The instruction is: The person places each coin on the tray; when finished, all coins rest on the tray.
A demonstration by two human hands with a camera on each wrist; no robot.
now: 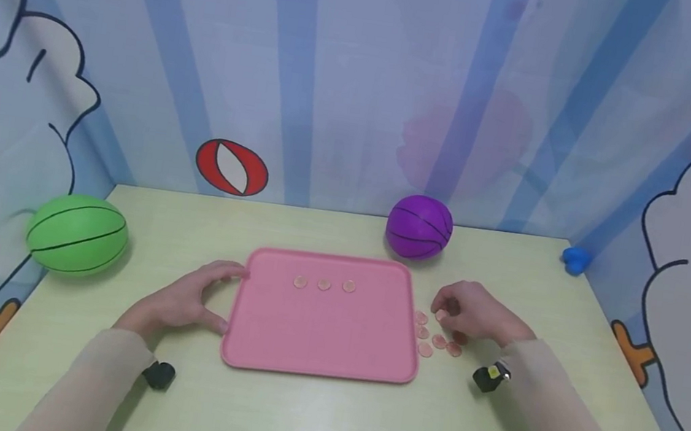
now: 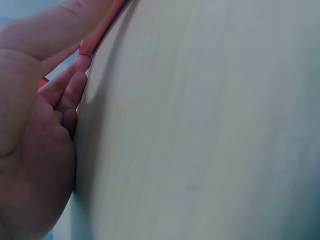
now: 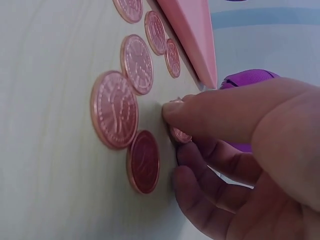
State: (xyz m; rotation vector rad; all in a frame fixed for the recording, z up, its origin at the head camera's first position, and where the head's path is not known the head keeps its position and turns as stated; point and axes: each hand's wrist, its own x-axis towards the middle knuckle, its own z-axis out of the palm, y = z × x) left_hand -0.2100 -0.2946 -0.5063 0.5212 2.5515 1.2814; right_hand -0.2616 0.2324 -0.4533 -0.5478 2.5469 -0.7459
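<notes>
Behind everything is a big pale blue wall (image 1: 380, 66) with darker stripes and white cartoon shapes at the sides. In front of it is a light yellow table (image 1: 303, 423). On the table, a pink tray (image 1: 322, 337) lies flat between two hands that are well apart. Near the table's left edge sits a green ball (image 1: 77, 237) with black lines. The left hand (image 1: 191, 297) has its thumb and fingers spread, and their tips touch the tray's left rim. The right hand (image 1: 480, 315) is just past the tray's right side, pinching one coin (image 3: 180, 132) between thumb and finger, down close to the table. Just past the tray's far right corner is a purple ball (image 1: 420, 227). Over at the far right corner of the table is a little blue thing (image 1: 576, 260). Smallest are the copper coins: three coins (image 1: 324, 284) make a row in the tray, and six loose coins (image 3: 115, 109) lie on the table by the right hand.
</notes>
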